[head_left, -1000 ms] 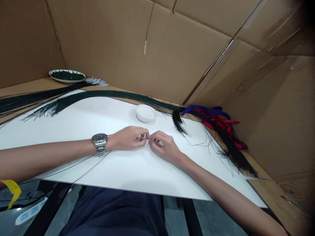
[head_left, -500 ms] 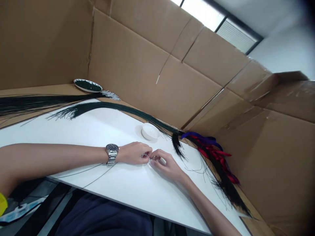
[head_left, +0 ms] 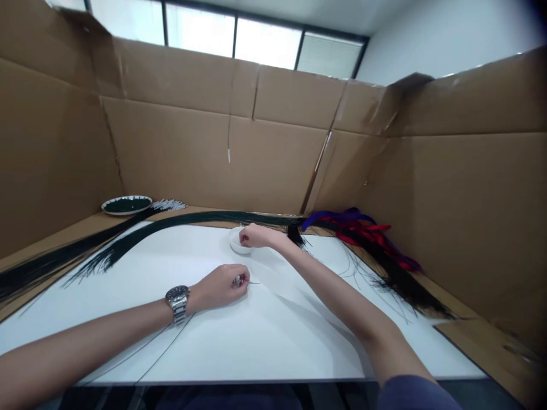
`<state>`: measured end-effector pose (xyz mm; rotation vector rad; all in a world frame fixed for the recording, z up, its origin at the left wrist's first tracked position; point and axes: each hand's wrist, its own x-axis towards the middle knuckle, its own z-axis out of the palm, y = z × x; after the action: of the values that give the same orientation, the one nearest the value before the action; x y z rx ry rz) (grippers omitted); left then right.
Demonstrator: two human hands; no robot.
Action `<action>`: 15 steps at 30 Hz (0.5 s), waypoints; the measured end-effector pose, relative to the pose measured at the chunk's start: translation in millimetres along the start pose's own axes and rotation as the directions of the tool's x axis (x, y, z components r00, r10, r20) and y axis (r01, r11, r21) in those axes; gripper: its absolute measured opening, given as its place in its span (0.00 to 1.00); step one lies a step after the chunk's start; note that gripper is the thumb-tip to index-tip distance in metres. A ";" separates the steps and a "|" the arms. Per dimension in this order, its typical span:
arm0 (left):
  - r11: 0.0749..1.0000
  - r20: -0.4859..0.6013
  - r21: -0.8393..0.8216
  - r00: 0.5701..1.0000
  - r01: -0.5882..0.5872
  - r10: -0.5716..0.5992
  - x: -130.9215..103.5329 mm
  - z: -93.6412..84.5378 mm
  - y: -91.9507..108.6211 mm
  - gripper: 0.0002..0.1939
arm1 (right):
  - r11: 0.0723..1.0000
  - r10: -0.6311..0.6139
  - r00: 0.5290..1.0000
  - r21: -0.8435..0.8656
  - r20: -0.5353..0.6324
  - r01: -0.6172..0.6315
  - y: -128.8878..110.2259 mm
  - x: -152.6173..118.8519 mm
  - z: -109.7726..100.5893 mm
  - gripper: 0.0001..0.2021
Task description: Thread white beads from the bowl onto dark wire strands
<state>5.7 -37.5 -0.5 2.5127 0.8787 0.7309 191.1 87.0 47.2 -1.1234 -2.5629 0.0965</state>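
My left hand [head_left: 222, 285] rests low over the white board, fingers closed round a thin dark cord [head_left: 164, 354]. A short end of the cord pokes out past the fingertips, and two strands trail back under the wrist to the board's front edge. Small whitish bits, perhaps beads, show in the curl of those fingers. Farther off, my right hand [head_left: 258, 235] dips into a small white bowl [head_left: 235, 248], thumb and fingers pinched together. Whatever the pinch holds, and most of the bowl's inside, is hidden.
Bundles of dark green and black cord [head_left: 188, 217] run along the back of the white board [head_left: 273, 341]. Purple and red ribbons [head_left: 363, 230] lie at right. A plate of dark green bits [head_left: 127, 205] stands back left. Cardboard walls [head_left: 183, 154] surround the board.
My right hand has left my left hand's fingertips and moved away to the white bowl. My left hand keeps its hold on the cord. The camera view has levelled and turned.
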 end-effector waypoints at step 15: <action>0.992 -0.010 -0.036 0.992 0.124 -0.125 2.2 0.6 3.1 0.05 | 0.859 0.067 0.990 0.512 -0.122 0.005 3.2 -40.6 3.9 0.01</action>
<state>8.9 -38.4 1.3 2.3999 1.0078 0.7155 217.6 60.1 31.6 -0.9218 -2.1993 0.6479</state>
